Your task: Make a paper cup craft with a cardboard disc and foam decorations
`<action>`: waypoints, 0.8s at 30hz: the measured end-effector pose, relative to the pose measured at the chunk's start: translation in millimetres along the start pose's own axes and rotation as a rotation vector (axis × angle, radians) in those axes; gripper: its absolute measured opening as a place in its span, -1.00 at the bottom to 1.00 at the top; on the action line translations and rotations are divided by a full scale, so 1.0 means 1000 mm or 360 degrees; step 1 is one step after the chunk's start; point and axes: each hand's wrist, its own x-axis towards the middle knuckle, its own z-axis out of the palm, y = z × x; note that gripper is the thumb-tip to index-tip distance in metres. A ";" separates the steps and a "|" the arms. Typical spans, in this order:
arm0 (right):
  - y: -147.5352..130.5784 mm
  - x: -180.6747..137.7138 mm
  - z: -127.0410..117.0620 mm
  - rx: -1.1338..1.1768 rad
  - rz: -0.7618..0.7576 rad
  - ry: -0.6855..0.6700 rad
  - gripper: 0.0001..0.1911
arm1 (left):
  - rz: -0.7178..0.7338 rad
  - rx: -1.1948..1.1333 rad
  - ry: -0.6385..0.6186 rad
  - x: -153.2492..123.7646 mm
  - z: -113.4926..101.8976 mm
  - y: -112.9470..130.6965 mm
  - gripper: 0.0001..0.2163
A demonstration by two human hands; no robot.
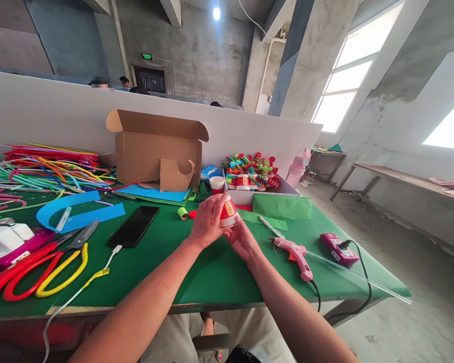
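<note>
My left hand [207, 222] and my right hand [243, 240] meet over the middle of the green table [212, 272]. Between them they hold a small red and white paper cup [228, 212], tipped on its side. The left hand's fingers wrap over the cup from the left. From below and to the right, the right hand's fingers close on its lower part. Another red and white cup [217, 184] stands upright just behind them.
A pink glue gun [293, 252] and pink power adapter [338, 249] lie right. A black phone [133, 226], scissors [41, 267], blue paper [75, 214] and coloured pipe cleaners [41, 169] lie left. An open cardboard box [157, 148] and a tray of finished decorated cups [251, 174] stand behind.
</note>
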 end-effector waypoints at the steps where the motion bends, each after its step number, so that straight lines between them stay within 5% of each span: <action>1: -0.001 0.001 -0.001 0.0001 0.0006 0.0002 -0.57 | 0.0031 -0.0043 -0.0034 0.000 -0.002 -0.001 -0.19; 8: -0.004 0.003 -0.007 -0.0011 0.0030 0.0037 -0.55 | 0.0092 -0.0320 -0.0280 0.002 -0.015 -0.013 -0.22; 24: -0.004 0.002 -0.006 -0.0030 0.0037 0.0065 -0.64 | 0.0072 -0.0408 -0.0347 0.002 -0.018 -0.020 -0.22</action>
